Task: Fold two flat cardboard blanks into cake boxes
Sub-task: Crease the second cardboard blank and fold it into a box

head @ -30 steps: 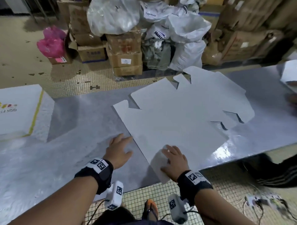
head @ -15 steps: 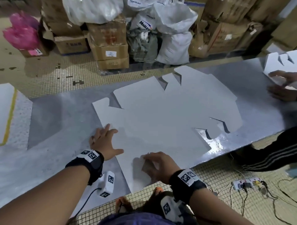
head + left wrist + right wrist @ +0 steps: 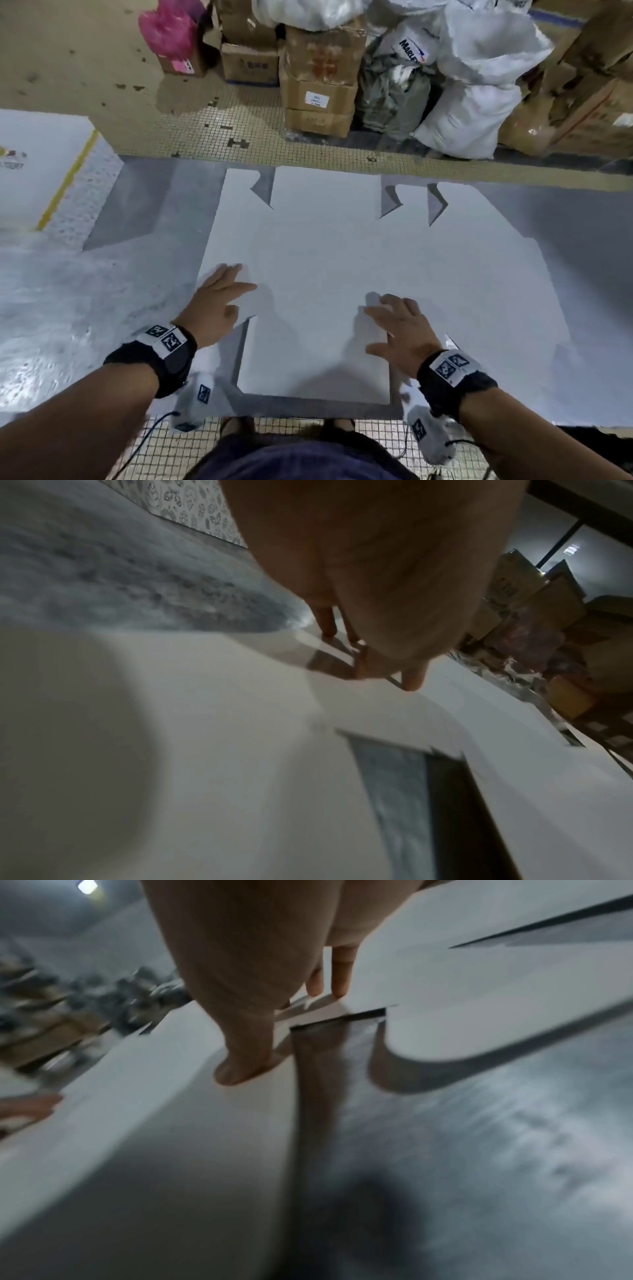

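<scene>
- One flat white cardboard blank (image 3: 342,260) lies on the grey desk (image 3: 130,274), centre of the head view. Unfolded, with three notch cuts along its far edge and one cut on each side of the near middle panel.
- Two hands, both on the blank and well apart from each other.
- Left hand (image 3: 219,305): fingers straight and spread, lying flat at the blank's left edge, just above the near-left cut. Left wrist view shows fingertips (image 3: 413,680) touching the white card. Nothing gripped.
- Right hand (image 3: 399,329): fingers extended and spread, lying on the blank by the near-right cut. Right wrist view shows the thumb (image 3: 240,1069) pressed on the card and two fingertips touching it further out; the flap right of the cut sits slightly raised off the desk. Nothing gripped.
- One white box (image 3: 44,171) with a yellow stripe and small printed marks, on the desk at the left edge of the frame, well apart from the blank.
- Two wrist bands with black-and-white tags, one per wrist; a camera unit hangs under each.
- Floor beyond the desk, top of frame: one pink bag (image 3: 168,31), several stacked brown cartons (image 3: 318,85), several white sacks (image 3: 479,85). Exact carton and sack counts unclear, since they overlap and run out of frame.
- Near the bottom of the frame: tiled floor below the desk's near edge, the person's dark clothing at bottom centre.
</scene>
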Available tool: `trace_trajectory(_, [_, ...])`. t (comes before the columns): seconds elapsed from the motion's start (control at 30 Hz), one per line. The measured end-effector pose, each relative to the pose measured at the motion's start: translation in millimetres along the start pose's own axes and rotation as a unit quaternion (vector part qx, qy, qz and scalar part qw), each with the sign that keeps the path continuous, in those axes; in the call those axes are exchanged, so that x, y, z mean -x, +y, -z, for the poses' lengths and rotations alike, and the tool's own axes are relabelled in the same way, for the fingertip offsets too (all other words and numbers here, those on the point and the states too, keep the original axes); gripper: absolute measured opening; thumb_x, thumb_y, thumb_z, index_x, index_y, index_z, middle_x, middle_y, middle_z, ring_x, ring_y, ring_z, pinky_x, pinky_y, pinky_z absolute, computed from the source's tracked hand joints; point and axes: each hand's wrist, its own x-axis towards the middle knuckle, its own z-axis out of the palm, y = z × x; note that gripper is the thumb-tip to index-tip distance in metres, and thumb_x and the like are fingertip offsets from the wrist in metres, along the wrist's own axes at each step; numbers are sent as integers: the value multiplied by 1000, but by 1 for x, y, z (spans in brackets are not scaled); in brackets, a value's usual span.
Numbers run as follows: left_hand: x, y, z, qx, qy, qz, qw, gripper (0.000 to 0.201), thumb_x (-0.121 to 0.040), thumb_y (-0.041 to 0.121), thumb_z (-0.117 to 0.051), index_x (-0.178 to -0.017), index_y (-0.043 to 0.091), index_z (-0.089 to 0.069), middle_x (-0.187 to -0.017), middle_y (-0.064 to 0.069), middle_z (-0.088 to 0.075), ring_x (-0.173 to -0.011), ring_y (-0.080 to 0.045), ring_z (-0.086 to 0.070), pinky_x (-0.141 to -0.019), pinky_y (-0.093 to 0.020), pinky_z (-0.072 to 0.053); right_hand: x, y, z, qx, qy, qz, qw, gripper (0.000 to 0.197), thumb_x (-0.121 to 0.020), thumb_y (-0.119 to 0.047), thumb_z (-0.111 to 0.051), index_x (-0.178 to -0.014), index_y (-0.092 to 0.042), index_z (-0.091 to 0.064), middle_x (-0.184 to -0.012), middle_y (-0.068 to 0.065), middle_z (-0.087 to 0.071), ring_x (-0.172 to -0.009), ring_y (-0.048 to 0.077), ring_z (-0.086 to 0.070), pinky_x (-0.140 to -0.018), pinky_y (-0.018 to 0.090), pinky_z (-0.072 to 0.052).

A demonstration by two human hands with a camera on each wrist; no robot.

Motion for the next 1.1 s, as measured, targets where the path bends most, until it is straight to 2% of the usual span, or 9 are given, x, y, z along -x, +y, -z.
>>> trace_trajectory(0.2, [20, 19, -13, -118, -69, 139, 981, 60, -104, 50, -34, -149, 58, 5, -157, 19, 34, -145, -13, 35, -120, -46, 15, 3, 16, -12, 68, 16, 71, 995, 73, -87, -77, -39, -150, -50, -16, -152, -11, -11, -140, 15, -7, -112, 35, -14])
trace_trajectory(0.3, [33, 20, -18, -41, -15, 228, 973, 84, -84, 76, -40, -152, 54, 4, -160, 13, 33, -145, -14, 35, -119, -44, 18, 3, 19, -17, 57, 21, 80, 995, 71, -89, -79, -30, -152, -48, -18, -160, -9, -5, -146, 15, 2, -110, 33, -8])
trace_trajectory(0.37, [39, 25, -20, 16, 56, 281, 958, 107, -66, 82, -47, -156, 42, -6, -166, 5, 16, -151, -16, 20, -120, -42, 9, 1, 21, -17, 59, 6, 76, 995, 73, -89, -80, -28, -153, -49, -13, -162, -10, 5, -148, 14, 13, -112, 33, -3])
trace_trajectory(0.53, [31, 37, -1, 174, 195, 319, 911, 82, -55, 52, -71, -133, 36, -50, -144, 0, -45, -133, -24, -41, -106, -47, -42, 0, 17, -8, 13, -4, 68, 998, 73, -88, -77, -39, -151, -51, -13, -161, -16, 6, -145, 7, 18, -110, 29, 0])
trace_trajectory(0.7, [23, 37, 37, 310, 248, 323, 859, 63, -79, 5, -77, -135, 20, -51, -125, -11, -61, -105, -29, -61, -87, -39, -51, 3, 12, -5, -32, 2, 50, 998, 72, -84, -71, -52, -147, -54, -21, -158, -20, -3, -146, 5, 11, -114, 37, -8])
trace_trajectory(0.8, [23, 47, 61, 346, 215, 251, 878, 44, -84, -2, -73, -122, 17, -63, -118, -10, -67, -99, -26, -65, -84, -35, -52, 4, 8, -7, -55, 23, 33, 998, 70, -83, -62, -62, -144, -54, -29, -158, -21, -9, -147, 6, 6, -115, 39, -10])
trace_trajectory(0.9, [22, 73, 73, 384, 136, 167, 898, 27, -91, 12, -71, -116, 22, -69, -110, 0, -72, -98, -19, -68, -83, -30, -54, 3, 1, -13, -60, 27, 0, 998, 72, -81, -50, -70, -142, -55, -31, -160, -22, -9, -148, 5, 6, -115, 39, -10])
trace_trajectory(1.03, [13, 102, 58, 368, 38, 89, 925, 24, -102, 30, -54, -122, 35, -67, -112, 31, -67, -106, 15, -59, -94, -19, -47, 4, -4, -17, -55, 19, -25, 998, 72, -85, -47, -67, -144, -55, -28, -163, -21, -2, -149, 5, 12, -116, 39, -6])
trace_trajectory(1.1, [3, 107, 40, 355, 4, 57, 933, 25, -104, 26, -49, -119, 36, -67, -121, 30, -63, -109, 21, -53, -96, -14, -43, 5, -6, -17, -56, 15, -32, 998, 71, -86, -46, -66, -145, -54, -28, -163, -20, -1, -149, 6, 13, -117, 40, -5])
